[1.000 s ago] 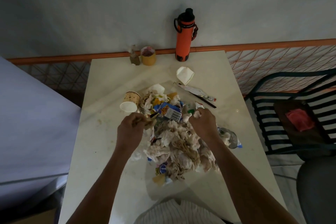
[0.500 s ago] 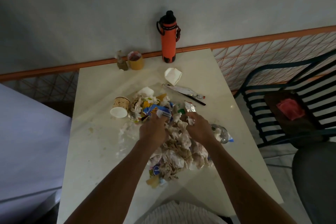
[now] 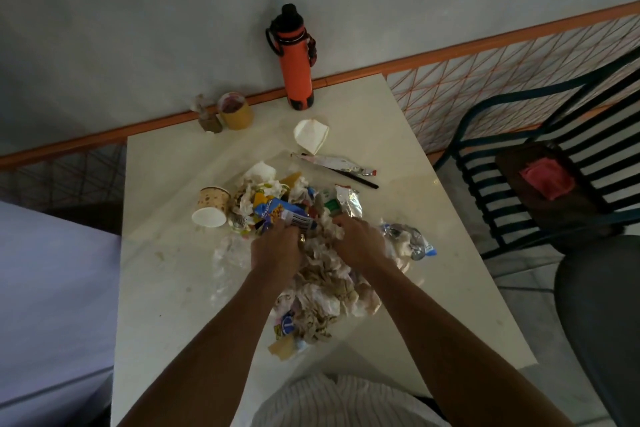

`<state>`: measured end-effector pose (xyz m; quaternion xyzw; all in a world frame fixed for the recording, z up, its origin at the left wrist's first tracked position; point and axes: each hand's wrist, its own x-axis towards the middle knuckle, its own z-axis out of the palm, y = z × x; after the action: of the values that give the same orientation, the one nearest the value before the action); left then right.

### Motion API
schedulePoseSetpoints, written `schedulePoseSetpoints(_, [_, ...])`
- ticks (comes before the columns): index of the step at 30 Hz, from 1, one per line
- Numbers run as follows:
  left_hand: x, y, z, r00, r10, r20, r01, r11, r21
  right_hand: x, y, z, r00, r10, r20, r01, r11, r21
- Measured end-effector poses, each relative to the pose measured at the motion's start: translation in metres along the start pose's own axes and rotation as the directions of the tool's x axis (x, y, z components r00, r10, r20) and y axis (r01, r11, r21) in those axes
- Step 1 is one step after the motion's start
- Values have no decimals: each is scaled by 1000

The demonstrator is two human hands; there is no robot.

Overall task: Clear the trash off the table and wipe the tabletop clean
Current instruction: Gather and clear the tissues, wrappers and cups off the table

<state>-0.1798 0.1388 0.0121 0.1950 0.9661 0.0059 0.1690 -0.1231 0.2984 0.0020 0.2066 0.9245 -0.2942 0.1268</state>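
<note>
A heap of crumpled tissues and wrappers (image 3: 325, 284) lies in the middle of the cream table (image 3: 166, 288). My left hand (image 3: 275, 250) presses into the heap's far left side, fingers closed on a blue wrapper (image 3: 277, 213). My right hand (image 3: 360, 244) grips crumpled tissue beside it. A paper cup (image 3: 211, 206) lies on its side left of the heap. A crushed clear bottle (image 3: 408, 239) sits just right of my right hand. A folded white cup (image 3: 311, 135) and a long foil wrapper (image 3: 339, 165) lie farther back.
An orange water bottle (image 3: 294, 59) stands at the table's far edge by the wall, with a yellow cup (image 3: 237, 111) and a small jar (image 3: 207, 118) to its left. A dark slatted chair (image 3: 554, 163) holding a pink cloth (image 3: 547, 178) stands to the right.
My left hand has moved right from the paper cup into the heap, next to my right hand. The camera view has shifted, so the table appears lower and more to the left.
</note>
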Motion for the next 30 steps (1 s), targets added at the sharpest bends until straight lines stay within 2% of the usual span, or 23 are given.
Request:
schedulePoseSetpoints(5, [-2, -1, -2, 999, -31, -18, 30, 998, -56, 2, -4, 3, 1000, 16, -1, -16, 1000, -10])
schedulePoseSetpoints(14, [-7, -21, -13, 993, -50, -102, 8, 927, -374, 3, -2, -8, 994, 113, 5, -112, 970, 217])
schedulePoseSetpoints(18, [-15, -30, -21, 979, -141, -150, 53, 877, -477, -5, -3, -19, 987, 159, 28, -158, 914, 374])
schedulePoseSetpoints(22, [-27, -37, -31, 964, -247, -100, 136, 779, -613, -13, -4, -26, 981, 185, 58, -191, 864, 467])
schedulePoseSetpoints(25, [-38, -42, -32, 960, -267, -86, 160, 772, -615, -17, -6, -28, 977, 196, 82, -211, 855, 473])
schedulePoseSetpoints(30, [-45, -43, -23, 983, -183, -11, 146, 815, -560, -20, -1, -25, 980, 189, 69, -200, 878, 435])
